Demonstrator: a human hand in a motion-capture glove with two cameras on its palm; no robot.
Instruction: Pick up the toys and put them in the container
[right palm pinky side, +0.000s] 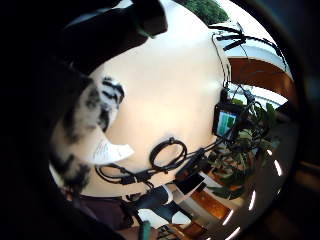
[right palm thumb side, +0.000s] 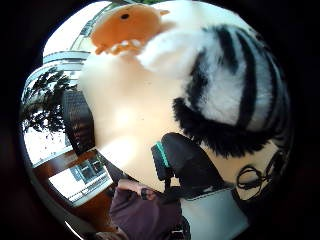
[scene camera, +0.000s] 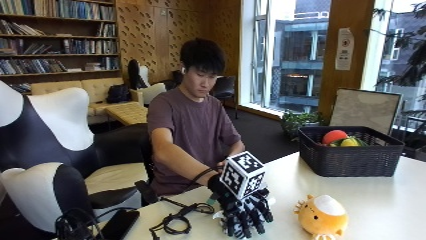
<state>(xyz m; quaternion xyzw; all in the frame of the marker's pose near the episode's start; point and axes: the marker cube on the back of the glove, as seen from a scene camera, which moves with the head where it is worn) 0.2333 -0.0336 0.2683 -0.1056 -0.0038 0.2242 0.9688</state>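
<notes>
My gloved right hand (scene camera: 246, 216) reaches down onto the table (scene camera: 379, 200) near its front edge, fingers curled over a black-and-white striped plush toy (right palm thumb side: 235, 85). In the outside view the toy is almost hidden under the fingers. The little finger side palm view shows its furry striped body (right palm pinky side: 87, 112) and a white tag right at the palm. An orange and white plush toy (scene camera: 321, 215) lies on the table beside the hand, a short way off (right palm thumb side: 127, 25). The black woven basket (scene camera: 349, 152) stands further back on the table and holds a red and a yellow toy.
A coil of black cable (scene camera: 176, 221) and a dark phone (scene camera: 120, 223) lie at the table's near corner beside the hand. The person's bare hand is near the table edge behind the glove. A black-and-white chair (scene camera: 46, 150) stands beside the table.
</notes>
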